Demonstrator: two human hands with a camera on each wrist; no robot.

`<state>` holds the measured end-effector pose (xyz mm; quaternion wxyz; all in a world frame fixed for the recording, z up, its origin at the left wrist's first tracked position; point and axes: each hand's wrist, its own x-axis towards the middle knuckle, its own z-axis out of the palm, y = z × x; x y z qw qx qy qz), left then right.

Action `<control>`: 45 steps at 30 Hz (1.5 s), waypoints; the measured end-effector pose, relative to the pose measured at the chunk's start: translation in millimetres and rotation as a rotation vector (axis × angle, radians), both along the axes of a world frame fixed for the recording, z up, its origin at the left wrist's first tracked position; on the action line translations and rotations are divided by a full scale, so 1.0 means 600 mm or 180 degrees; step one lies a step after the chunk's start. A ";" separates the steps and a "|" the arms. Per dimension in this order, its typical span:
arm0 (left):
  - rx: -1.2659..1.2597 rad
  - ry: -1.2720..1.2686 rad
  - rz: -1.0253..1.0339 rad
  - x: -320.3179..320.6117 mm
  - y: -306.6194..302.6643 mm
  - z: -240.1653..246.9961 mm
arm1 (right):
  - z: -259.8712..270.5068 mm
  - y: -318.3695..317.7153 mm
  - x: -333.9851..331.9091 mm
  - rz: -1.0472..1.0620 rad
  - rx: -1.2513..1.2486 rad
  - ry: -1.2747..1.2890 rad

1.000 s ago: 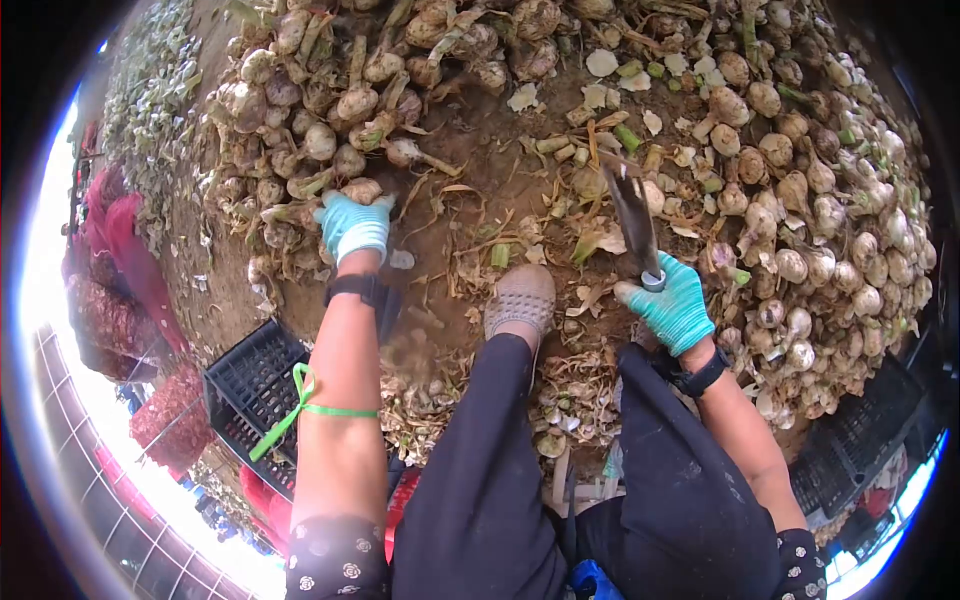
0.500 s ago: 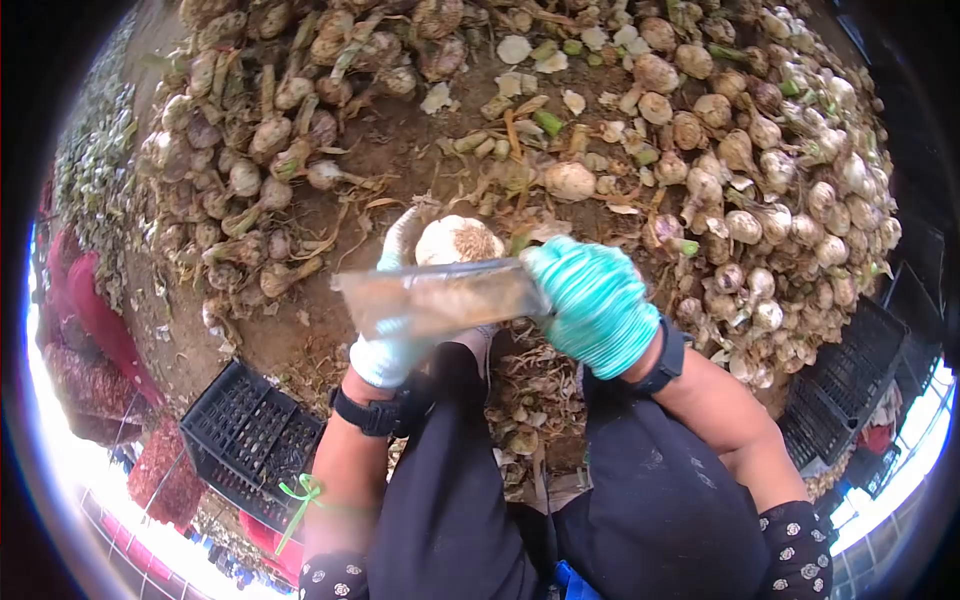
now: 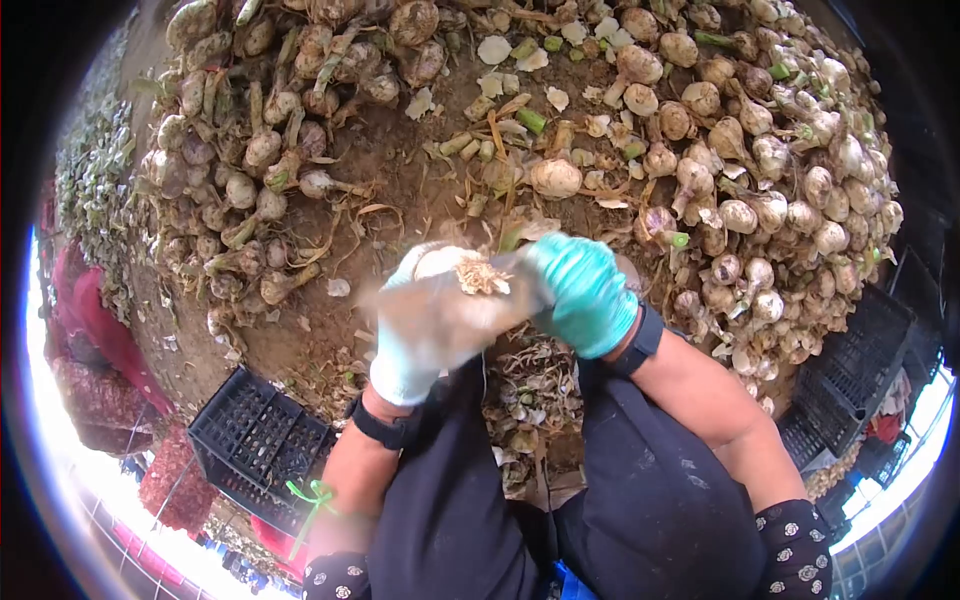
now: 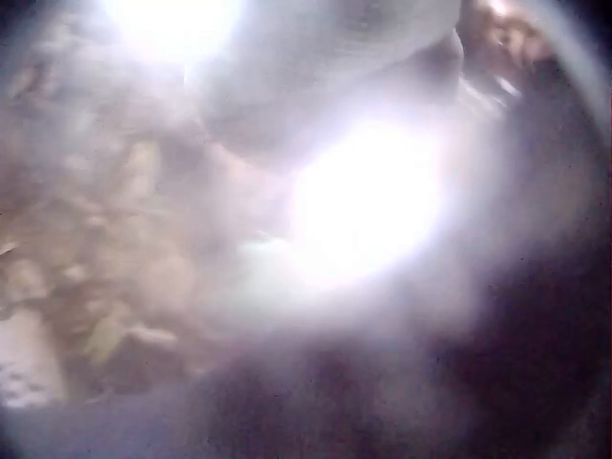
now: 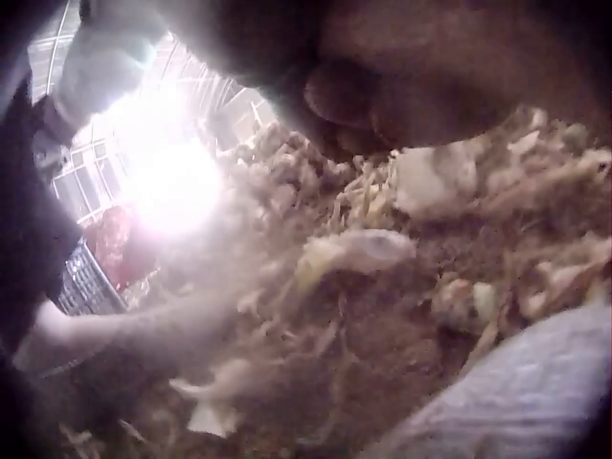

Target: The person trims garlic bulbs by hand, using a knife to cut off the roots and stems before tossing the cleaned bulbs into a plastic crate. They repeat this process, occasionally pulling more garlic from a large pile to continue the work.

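In the head view my left hand [image 3: 402, 365], in a pale glove, grips a garlic bulb [image 3: 436, 262] above my lap. A tuft of dry roots [image 3: 483, 277] shows at the bulb's right side. My right hand [image 3: 585, 296], in a green striped glove, is wrapped round the handle of a broad-bladed knife. Its motion-blurred blade [image 3: 440, 312] lies across in front of the left hand and overlaps the bulb's lower part. The left fingers are partly hidden behind the blade. Glare and blur fill much of the left wrist view.
Untrimmed garlic [image 3: 262, 150] with stems lies heaped at left; a larger heap of garlic bulbs [image 3: 770, 210] spreads at right. A single bulb [image 3: 556, 178] and cut stem pieces [image 3: 460, 145] lie between. Black crates [image 3: 262, 440] stand at both sides, with red mesh sacks [image 3: 178, 480] far left.
My left hand went from the left heap to the middle with a garlic bulb. My right hand brought the knife across to it. Since half a second ago the root tuft has come over the blade.
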<state>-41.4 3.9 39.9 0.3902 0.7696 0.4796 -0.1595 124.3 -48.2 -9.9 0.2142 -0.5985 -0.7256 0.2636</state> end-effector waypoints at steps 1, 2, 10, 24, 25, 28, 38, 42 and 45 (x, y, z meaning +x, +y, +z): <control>-0.0821 -0.1351 0.1368 0.004 -0.026 0.006 | -0.021 0.001 0.010 -0.0359 -0.0427 -0.0152; -0.1678 -0.2694 0.2707 -0.001 -0.050 0.010 | -0.048 0.011 0.033 -0.0764 -0.1315 -0.0483; -0.2429 -0.4153 0.3091 0.007 -0.029 -0.038 | 0.037 0.009 0.020 -0.1783 -0.2374 0.3449; -0.2817 -0.3335 0.4282 0.000 -0.009 -0.060 | 0.053 0.005 0.002 -0.0664 -0.1535 0.2230; -0.2949 -0.3392 0.4402 -0.004 -0.012 -0.073 | 0.056 0.005 -0.004 -0.0977 -0.1742 0.2109; -0.2773 -0.3572 0.4606 0.002 -0.014 -0.078 | 0.031 -0.002 -0.027 -0.1635 -0.1115 0.2451; -0.0628 -0.1788 0.2203 -0.021 -0.032 -0.089 | 0.028 0.002 -0.014 -0.0830 -0.0345 0.1286; 0.2196 -0.1033 -0.0282 -0.047 -0.037 -0.093 | 0.018 0.009 -0.002 0.0065 -0.0204 0.0113; 0.1547 -0.0997 0.1068 -0.042 -0.020 -0.031 | -0.078 -0.008 0.045 -0.0473 -0.0723 -0.0311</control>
